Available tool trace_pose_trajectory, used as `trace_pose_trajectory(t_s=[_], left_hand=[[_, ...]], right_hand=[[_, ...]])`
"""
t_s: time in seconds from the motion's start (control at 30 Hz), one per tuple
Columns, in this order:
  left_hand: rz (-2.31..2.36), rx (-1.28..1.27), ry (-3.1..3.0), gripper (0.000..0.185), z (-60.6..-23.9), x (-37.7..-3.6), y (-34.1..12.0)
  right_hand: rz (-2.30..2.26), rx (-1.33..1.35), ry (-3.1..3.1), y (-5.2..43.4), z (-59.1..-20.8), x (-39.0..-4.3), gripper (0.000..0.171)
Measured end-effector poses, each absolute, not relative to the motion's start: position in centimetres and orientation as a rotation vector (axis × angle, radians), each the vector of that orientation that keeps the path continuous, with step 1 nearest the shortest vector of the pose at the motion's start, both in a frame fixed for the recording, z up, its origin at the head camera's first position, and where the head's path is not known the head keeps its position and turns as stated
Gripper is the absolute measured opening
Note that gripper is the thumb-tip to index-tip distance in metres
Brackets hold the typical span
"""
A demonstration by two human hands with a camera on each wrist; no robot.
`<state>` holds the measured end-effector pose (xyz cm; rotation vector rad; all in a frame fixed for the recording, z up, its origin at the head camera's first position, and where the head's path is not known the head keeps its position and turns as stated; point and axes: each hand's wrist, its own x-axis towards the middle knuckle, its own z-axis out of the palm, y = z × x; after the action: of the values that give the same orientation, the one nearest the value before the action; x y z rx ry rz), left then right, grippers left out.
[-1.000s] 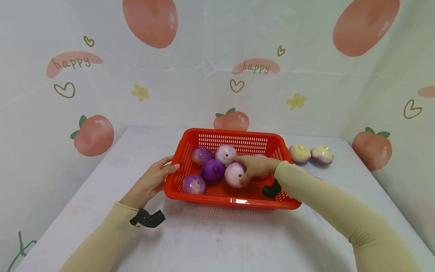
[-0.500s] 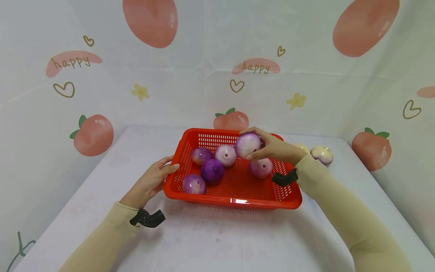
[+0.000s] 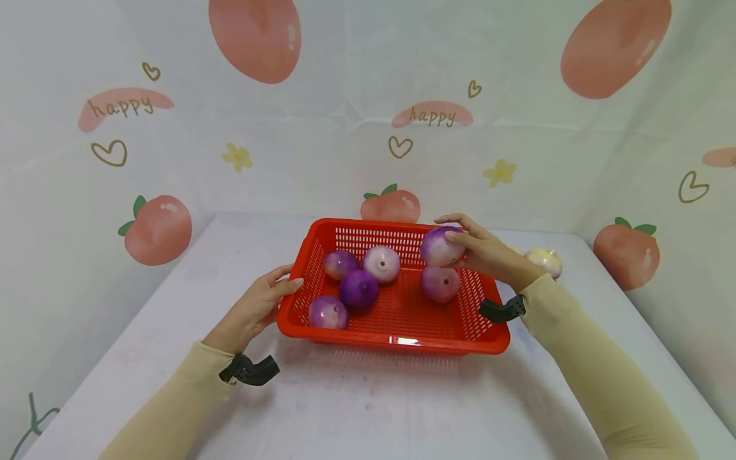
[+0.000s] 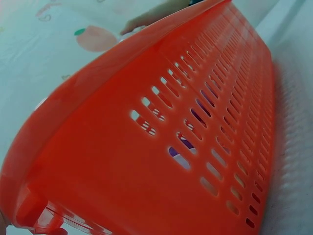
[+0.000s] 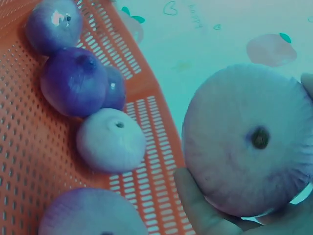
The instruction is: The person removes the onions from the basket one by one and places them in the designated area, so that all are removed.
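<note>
From the head view, the right hand [image 3: 485, 252] holds an onion [image 3: 440, 246] in a curled grip above the basket's [image 3: 397, 337] far right corner, while the left hand [image 3: 255, 310] rests relaxed against its left wall. Only the right wrist view shows the onion's dark stem spot [image 5: 259, 138]; the left wrist view shows just slotted wall [image 4: 161, 147]

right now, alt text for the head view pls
A right hand holds a purple onion above the far right corner of a red basket containing five more onions, while the left hand rests against its left side.

The backdrop [image 3: 345, 147] reads "happy" twice, on pink patches.
</note>
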<state>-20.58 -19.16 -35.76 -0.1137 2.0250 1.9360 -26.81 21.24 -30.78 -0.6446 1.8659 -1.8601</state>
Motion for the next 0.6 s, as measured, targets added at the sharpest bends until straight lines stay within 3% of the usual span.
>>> trace_pose_trajectory(t_s=[0.6], left_hand=[[1.940,-0.129,2.027,0.063,-35.8,-20.6,-19.1]], right_hand=[[-2.484,-0.717,1.585,28.8,-30.2,-26.1,0.032]])
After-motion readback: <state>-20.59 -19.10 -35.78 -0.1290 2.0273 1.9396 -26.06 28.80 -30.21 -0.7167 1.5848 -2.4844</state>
